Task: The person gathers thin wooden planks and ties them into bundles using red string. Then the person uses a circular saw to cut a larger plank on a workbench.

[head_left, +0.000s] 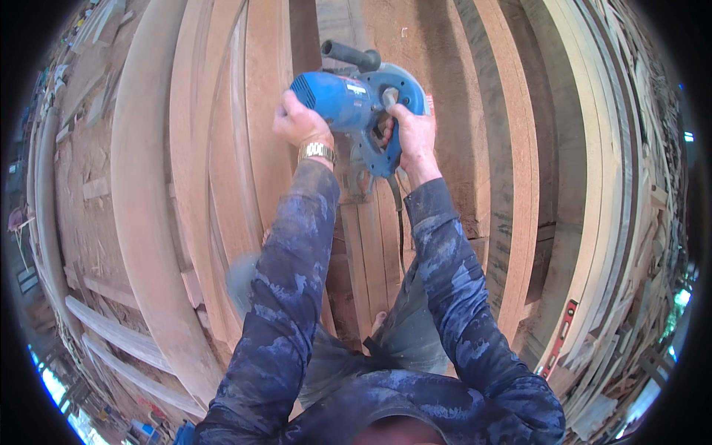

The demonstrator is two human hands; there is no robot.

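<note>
A blue circular saw [341, 98] with a black front knob handle [348, 54] rests over long timber boards straight ahead of me. My right hand [415, 133] is closed round its rear handle, fingers curled inside the grip opening. Against the end of the motor housing, my left hand [302, 124] grips the saw from the left side, its fingertips partly hidden behind the housing. A metal-band watch [317, 151] is on my left wrist. From the rear of the handle a dark power cord [399, 215] runs back toward my legs. The saw's blade is hidden from this view.
Long wooden beams [152, 185] lie lengthwise on both sides, with gaps between some of them. A red spirit level [558, 337] lies on pale boards [593, 222] at the right. My bare foot [379, 320] is among narrow boards. Scrap wood [96, 96] litters the left ground.
</note>
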